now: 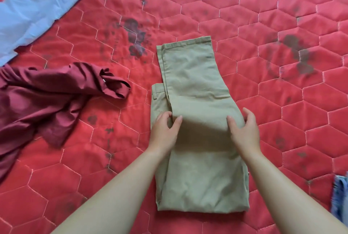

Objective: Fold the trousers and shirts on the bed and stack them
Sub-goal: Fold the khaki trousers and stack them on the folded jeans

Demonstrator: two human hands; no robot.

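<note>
khaki trousers (195, 86) lie folded on the red bed quilt (282, 101). the left grip (165, 130) and right grip (244, 130) each clasp a side edge (thumbs on top). left of the trousers sprawls a crumpled maroon shirt (47, 101), far left a pale blue cloth (33, 7), right some denim (340, 196).

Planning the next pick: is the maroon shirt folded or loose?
Loose, not folded. The maroon shirt lies crumpled and spread on the red quilt, left of the khaki trousers.
</note>
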